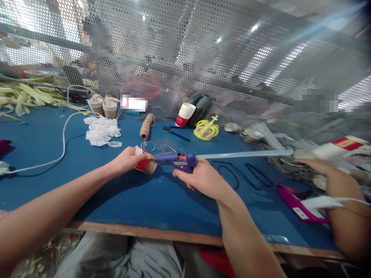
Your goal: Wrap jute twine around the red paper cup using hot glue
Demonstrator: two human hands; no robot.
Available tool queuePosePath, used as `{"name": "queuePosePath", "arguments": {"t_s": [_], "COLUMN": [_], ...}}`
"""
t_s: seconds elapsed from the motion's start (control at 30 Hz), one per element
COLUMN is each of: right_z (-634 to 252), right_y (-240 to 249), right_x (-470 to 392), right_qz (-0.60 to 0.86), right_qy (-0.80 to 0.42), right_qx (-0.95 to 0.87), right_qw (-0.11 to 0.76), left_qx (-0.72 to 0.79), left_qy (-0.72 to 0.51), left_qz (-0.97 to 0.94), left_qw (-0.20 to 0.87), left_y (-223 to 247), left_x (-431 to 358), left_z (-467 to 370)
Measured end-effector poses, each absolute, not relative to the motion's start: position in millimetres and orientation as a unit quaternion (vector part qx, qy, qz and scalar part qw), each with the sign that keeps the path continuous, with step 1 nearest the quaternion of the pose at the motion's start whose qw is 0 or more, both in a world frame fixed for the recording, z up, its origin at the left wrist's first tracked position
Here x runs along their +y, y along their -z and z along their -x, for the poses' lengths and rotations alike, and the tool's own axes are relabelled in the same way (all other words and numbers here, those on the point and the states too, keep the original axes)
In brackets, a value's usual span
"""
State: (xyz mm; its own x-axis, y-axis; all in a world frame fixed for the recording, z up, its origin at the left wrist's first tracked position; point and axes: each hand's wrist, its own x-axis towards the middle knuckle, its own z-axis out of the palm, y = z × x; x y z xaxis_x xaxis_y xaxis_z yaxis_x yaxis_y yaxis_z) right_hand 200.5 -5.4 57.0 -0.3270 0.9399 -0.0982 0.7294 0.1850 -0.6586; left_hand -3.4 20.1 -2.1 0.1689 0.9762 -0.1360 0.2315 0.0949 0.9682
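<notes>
My left hand (127, 160) grips a paper cup (141, 164), red and white, tipped on its side, with brown twine wound round its lower part. In my right hand (204, 177) is a blue hot glue gun (176, 160), its small red light lit and a long clear glue stick (246, 154) jutting out of its back. The gun's nozzle points left and meets the twine-covered side of the cup, or comes very near it; I cannot tell which. Just beyond the cup lies a roll of brown twine (147, 125), with a loose strand curling toward the cup.
Behind are blue-handled pliers (176, 131), stacked paper cups (185, 114), a yellow crown (206, 129), twine-wrapped cups (110, 108) and crumpled white plastic (102, 130). A white cable (64, 139) runs left. At right are a purple power strip (301, 204) and another person's arm (344, 200).
</notes>
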Motion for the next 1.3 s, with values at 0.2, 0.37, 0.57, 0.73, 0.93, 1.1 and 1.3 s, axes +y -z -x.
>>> {"name": "queuePosePath", "arguments": {"t_s": [0.2,0.37,0.57,0.73,0.93,1.1,1.3], "right_z": [-200.8,-200.3,-198.7,-198.6,-199.6,-200.0,-200.0], "right_y": [-57.7,-57.7,-56.9,-56.8,-56.7,-56.7,-55.7], "right_x": [-5.5,-5.7,-5.9,-6.1,-6.7,-7.3,-8.2], "right_qz": [0.554,0.557,0.562,0.56,0.55,0.548,0.551], "right_qy": [-0.317,-0.302,-0.296,-0.291,-0.3,-0.296,-0.294], "right_qx": [-0.751,-0.751,-0.753,-0.758,-0.762,-0.765,-0.764], "right_qw": [0.168,0.184,0.171,0.165,0.164,0.163,0.163], "left_qx": [0.535,0.529,0.522,0.523,0.521,0.525,0.524], "left_qy": [-0.367,-0.371,-0.372,-0.375,-0.374,-0.373,-0.37], "left_qz": [-0.564,-0.563,-0.555,-0.554,-0.555,-0.558,-0.561], "left_qw": [0.511,0.515,0.529,0.529,0.529,0.523,0.523], "left_y": [4.3,8.5,7.1,7.7,7.8,5.7,7.4], "left_x": [21.1,22.9,22.3,23.1,22.3,21.1,22.3], "left_z": [4.1,5.7,4.8,4.8,5.0,4.8,5.0]}}
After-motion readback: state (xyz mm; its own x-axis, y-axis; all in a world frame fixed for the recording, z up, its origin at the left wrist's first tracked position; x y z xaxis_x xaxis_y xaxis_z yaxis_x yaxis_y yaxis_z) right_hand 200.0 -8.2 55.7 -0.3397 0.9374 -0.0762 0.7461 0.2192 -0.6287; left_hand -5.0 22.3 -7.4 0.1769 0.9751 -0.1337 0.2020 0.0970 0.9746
